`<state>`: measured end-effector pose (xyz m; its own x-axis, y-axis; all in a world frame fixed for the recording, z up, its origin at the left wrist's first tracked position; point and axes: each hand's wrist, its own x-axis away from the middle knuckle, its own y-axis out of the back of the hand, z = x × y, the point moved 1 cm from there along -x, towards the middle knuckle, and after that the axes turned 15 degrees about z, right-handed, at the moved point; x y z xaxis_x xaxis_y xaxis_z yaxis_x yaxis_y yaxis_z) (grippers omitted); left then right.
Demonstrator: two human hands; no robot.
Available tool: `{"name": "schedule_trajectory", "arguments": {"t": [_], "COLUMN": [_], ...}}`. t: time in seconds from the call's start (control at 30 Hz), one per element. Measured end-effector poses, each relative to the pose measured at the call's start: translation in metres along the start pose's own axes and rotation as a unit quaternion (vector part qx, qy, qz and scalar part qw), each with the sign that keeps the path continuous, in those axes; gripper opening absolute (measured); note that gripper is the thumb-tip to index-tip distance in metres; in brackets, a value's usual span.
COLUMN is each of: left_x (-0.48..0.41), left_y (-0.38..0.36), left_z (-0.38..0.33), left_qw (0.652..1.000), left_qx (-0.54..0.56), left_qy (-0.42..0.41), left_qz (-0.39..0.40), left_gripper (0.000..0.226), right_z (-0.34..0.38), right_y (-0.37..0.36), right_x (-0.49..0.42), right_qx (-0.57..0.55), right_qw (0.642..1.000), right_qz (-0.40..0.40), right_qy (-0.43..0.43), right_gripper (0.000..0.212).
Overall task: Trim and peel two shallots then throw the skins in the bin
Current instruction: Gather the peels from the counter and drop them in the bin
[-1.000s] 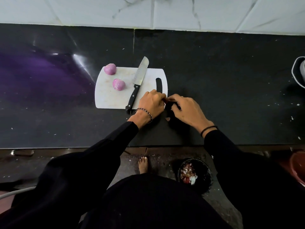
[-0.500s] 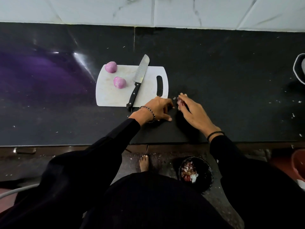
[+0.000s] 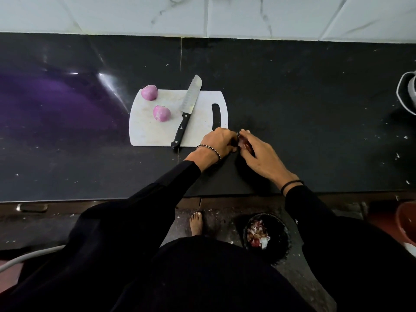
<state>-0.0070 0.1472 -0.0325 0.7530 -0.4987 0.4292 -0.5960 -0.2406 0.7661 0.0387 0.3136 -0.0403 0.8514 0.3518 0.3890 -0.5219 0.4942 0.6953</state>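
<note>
Skins (image 3: pixel 244 143) sit in the curled grip of the right hand (image 3: pixel 263 158), left hand (image 3: pixel 217 141) curled against them, its hold unclear; gather every scrap before dropping into the bin (image 3: pixel 284 242) below the grip; shallots (image 3: pixel 161 113) lie left.

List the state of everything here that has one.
Far shallot, peeled, at board corner.
Near shallot, peeled, on board.
Knife, lying on board, untouched.
Skins, bunched, not yet binned.
Right hand, curled round skins.
Left hand, curled beside skins, grip hidden.
Bin, open on floor, scraps inside.
</note>
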Motion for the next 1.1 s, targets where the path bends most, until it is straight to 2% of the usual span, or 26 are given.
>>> {"name": "schedule_trajectory", "arguments": {"t": [0.17,0.27,0.33,0.4,0.57,0.77,0.87,0.97,1.03,1.1], "left_x": [0.001,0.004,0.005,0.004,-0.009,-0.014,-0.013,-0.011,-0.01,-0.008], "left_y": [0.002,0.005,0.007,0.008,0.005,0.002,0.005,0.008,0.007,0.005], "left_z": [-0.005,-0.005,-0.006,-0.009,-0.019,-0.003,0.003,0.006,0.007,0.006], "left_qw": [1.0,0.999,0.997,0.996,0.995,0.995,0.986,0.984,0.983,0.982], "left_qx": [-0.002,-0.017,-0.034,-0.049,-0.079,0.079,0.146,0.147,0.138,0.136], "left_qy": [0.003,0.043,0.06,0.064,0.052,0.033,0.044,0.064,0.075,0.084], "left_qz": [0.008,0.016,0.031,0.046,0.029,-0.041,-0.074,-0.084,-0.092,-0.097], "left_gripper": [0.027,0.042,0.055,0.058,0.039,0.012,0.008,0.005,0.006,0.009], "right_z": [0.002,-0.003,-0.006,-0.008,-0.01,-0.016,-0.019,-0.013,-0.005,0.004], "right_y": [0.001,0.004,0.003,0.0,-0.002,0.006,0.003,-0.008,-0.015,-0.02], "right_x": [0.009,0.01,0.009,0.01,0.012,0.013,0.011,0.008,0.006,0.004], "right_qx": [-0.016,-0.015,-0.015,-0.012,-0.017,-0.101,-0.058,-0.007,0.019,0.049], "right_qw": [0.999,0.999,0.999,1.0,1.0,0.993,0.997,0.999,0.999,0.997], "right_qz": [-0.012,-0.042,-0.034,-0.02,-0.016,-0.057,-0.043,-0.029,-0.046,-0.06], "right_qy": [0.029,0.006,-0.013,-0.017,0.016,0.029,0.005,-0.016,-0.011,0.006], "right_gripper": [0.053,0.055,0.06,0.062,0.059,0.063,0.075,0.085,0.078,0.063]}}
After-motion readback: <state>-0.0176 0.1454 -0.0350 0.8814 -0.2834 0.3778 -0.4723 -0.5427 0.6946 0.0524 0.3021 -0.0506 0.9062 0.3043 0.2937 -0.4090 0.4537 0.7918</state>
